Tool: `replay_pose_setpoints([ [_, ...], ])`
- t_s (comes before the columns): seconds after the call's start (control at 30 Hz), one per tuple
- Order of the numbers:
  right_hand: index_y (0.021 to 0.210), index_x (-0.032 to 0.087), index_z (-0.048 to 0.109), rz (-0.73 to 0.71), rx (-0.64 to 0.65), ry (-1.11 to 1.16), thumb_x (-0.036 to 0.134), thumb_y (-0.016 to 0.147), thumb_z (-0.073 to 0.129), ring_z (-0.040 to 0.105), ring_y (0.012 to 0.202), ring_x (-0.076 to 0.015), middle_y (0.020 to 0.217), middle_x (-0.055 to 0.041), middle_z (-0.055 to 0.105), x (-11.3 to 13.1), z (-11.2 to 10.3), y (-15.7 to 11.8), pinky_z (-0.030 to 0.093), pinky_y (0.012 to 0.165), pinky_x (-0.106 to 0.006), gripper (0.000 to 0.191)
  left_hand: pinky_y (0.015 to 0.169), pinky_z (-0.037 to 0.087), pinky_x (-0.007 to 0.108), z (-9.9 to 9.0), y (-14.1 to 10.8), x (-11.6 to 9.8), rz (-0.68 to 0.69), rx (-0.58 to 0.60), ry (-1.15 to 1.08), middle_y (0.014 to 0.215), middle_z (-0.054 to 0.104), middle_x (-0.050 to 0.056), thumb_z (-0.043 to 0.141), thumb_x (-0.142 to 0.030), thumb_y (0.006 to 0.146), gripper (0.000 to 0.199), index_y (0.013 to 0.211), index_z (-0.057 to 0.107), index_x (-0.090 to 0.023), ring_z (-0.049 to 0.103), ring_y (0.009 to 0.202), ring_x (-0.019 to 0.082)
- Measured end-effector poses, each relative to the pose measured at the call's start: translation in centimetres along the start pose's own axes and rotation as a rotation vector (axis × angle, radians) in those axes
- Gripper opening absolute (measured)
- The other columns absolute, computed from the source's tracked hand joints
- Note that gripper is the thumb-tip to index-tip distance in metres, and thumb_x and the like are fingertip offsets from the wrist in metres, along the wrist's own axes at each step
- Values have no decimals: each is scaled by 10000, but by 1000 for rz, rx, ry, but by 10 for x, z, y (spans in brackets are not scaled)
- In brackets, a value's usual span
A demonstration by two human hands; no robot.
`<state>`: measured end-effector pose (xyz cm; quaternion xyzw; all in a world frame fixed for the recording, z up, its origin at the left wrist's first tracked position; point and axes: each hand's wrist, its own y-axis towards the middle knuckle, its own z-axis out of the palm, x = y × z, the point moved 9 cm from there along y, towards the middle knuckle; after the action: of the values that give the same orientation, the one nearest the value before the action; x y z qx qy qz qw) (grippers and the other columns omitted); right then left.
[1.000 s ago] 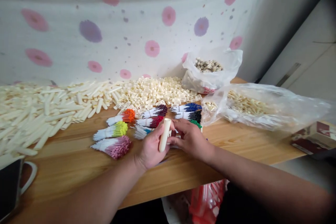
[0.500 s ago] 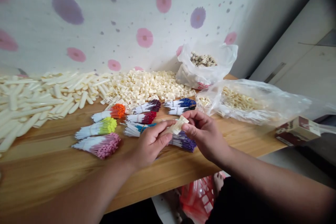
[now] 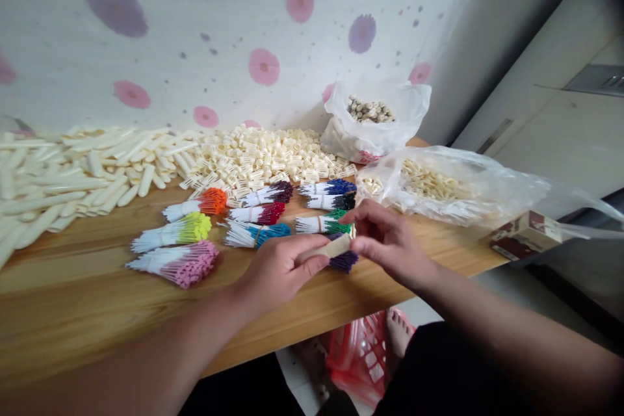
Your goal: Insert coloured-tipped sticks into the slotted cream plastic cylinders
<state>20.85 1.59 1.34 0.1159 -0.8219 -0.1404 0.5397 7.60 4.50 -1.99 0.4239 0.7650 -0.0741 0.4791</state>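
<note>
My left hand (image 3: 285, 266) is closed around a cream plastic tube (image 3: 336, 246), which lies tilted across its fingers. At the tube's right end, my right hand (image 3: 387, 240) has its thumb and bent fingers close around the tip; a small pale bit shows between them. Below and behind the hands lie banded bundles of thin white sticks with coloured ends: a purple bundle (image 3: 345, 261) partly hidden by the tube, a green bundle (image 3: 316, 223), a blue-teal bundle (image 3: 258, 234), a pink bundle (image 3: 178, 263) and several more.
Long cream tubes (image 3: 97, 175) are heaped at the left, beside a pile of short clip-like cream pieces (image 3: 273, 153). Plastic bags of small parts, an upright bag (image 3: 341, 133) and a flattened bag (image 3: 429, 185), sit at the right. A small box (image 3: 526, 234) stands near the table edge.
The cream tube has turned and now shows a plain, smooth side. My right fingers have shifted to its right end and opened slightly. The whole view has moved a little.
</note>
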Motion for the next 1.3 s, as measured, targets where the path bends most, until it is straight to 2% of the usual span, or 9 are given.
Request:
replay_pose_setpoints([
  [0.17, 934, 184, 639, -46, -39, 40, 509, 871, 477, 536, 815, -163, 860, -40, 580, 16, 11, 9, 414, 725, -301, 369, 761, 454, 301, 21, -4, -13, 80, 92, 113, 960, 727, 32, 617, -290, 799, 257, 1045, 691, -296, 657, 865, 233],
  [0.3, 844, 184, 627, -69, -87, 6, 485, 901, 431, 526, 834, -161, 817, -30, 579, 21, 22, 14, 398, 774, -311, 364, 702, 440, 301, 16, -5, -7, 2, -2, 118, 846, 731, 43, 665, -322, 756, 201, 946, 716, -278, 655, 756, 232],
  [0.4, 825, 190, 616, -29, -86, 70, 491, 902, 425, 522, 802, -152, 826, -25, 578, 15, 27, 16, 402, 748, -301, 365, 634, 405, 285, 9, -7, -7, -8, -41, 159, 742, 711, 34, 663, -343, 757, 137, 864, 713, -273, 629, 674, 216],
  [0.6, 908, 213, 646, 49, -31, 297, 495, 885, 469, 537, 774, -137, 843, -15, 590, 2, 37, 22, 410, 665, -269, 334, 576, 360, 264, 9, -9, -17, 87, 24, 257, 668, 665, 22, 584, -346, 827, 149, 780, 676, -239, 596, 615, 180],
  [0.77, 886, 185, 643, 31, -27, 268, 497, 885, 466, 531, 756, -138, 768, -15, 564, 7, 41, 25, 409, 655, -268, 358, 607, 387, 259, 8, -9, -18, 93, 33, 382, 704, 675, 25, 544, -357, 855, 202, 788, 666, -210, 614, 655, 175],
  [0.9, 885, 175, 642, 4, -44, 304, 493, 889, 466, 516, 734, -128, 791, -20, 563, 7, 41, 24, 408, 646, -260, 364, 628, 416, 263, 10, -9, -20, 84, 59, 466, 734, 684, 28, 504, -357, 879, 239, 804, 652, -186, 632, 688, 176],
  [1.03, 878, 179, 636, 6, -64, 351, 488, 889, 467, 496, 695, -116, 814, -17, 562, 5, 40, 23, 407, 611, -247, 353, 631, 434, 265, 9, -9, -20, 87, 23, 461, 750, 689, 29, 497, -358, 883, 238, 822, 642, -180, 643, 692, 174],
  [1.2, 843, 171, 616, -41, -85, 146, 454, 905, 441, 514, 730, -135, 788, -21, 566, 13, 33, 25, 413, 668, -277, 338, 669, 449, 271, 14, -6, -15, 64, 61, 353, 818, 700, 40, 509, -347, 878, 216, 870, 639, -175, 651, 755, 182],
  [1.3, 889, 160, 613, -223, -81, -129, 392, 926, 411, 509, 778, -160, 793, -42, 553, 30, 20, 18, 409, 707, -306, 310, 702, 451, 281, 10, -4, -4, -69, 57, 259, 835, 691, 39, 499, -348, 881, 224, 907, 631, -169, 638, 783, 185],
])
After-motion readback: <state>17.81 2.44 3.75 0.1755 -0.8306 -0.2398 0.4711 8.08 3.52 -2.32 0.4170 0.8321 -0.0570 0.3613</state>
